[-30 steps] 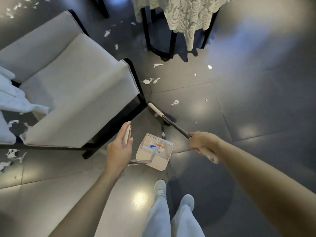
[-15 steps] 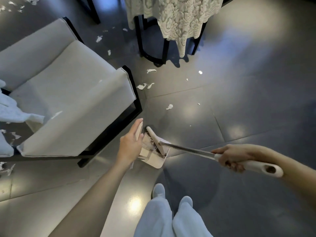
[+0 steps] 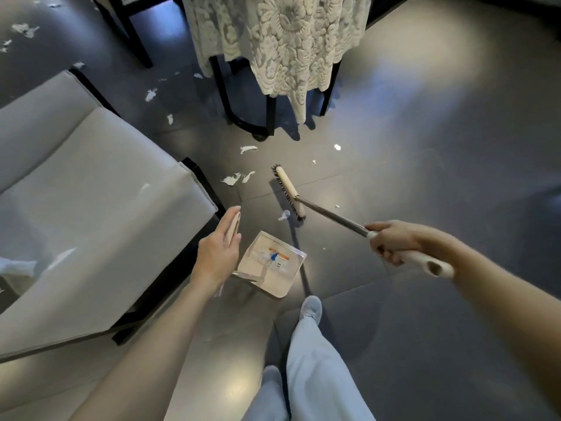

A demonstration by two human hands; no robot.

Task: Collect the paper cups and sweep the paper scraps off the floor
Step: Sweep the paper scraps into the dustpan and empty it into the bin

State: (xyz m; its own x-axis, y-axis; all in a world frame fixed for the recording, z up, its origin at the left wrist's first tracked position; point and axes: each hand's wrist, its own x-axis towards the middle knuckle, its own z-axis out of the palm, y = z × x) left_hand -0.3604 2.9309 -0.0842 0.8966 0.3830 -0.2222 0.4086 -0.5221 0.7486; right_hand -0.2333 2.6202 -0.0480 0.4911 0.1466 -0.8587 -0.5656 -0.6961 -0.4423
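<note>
My right hand [image 3: 394, 241] grips the white handle of a broom. Its brush head [image 3: 290, 192] stands on the dark floor just beyond a white paper scrap [image 3: 283, 215]. My left hand [image 3: 220, 247] holds the top of the upright handle of a beige dustpan [image 3: 282, 281]. The pan sits on the floor in front of my feet, with a printed label inside. More paper scraps [image 3: 231, 179] lie beyond the pan, near the chair corner and towards the table. No paper cup is visible.
A grey armchair [image 3: 91, 208] with black legs fills the left side, close to my left hand. A table with a lace cloth [image 3: 273, 47] and black legs stands ahead. Scraps [image 3: 150, 95] are scattered between the two. My feet [image 3: 311, 308] stand just behind the dustpan.
The broom head has swung out of the dustpan, away from me and to the right, and now rests behind a scrap. The dustpan has stayed in my left hand.
</note>
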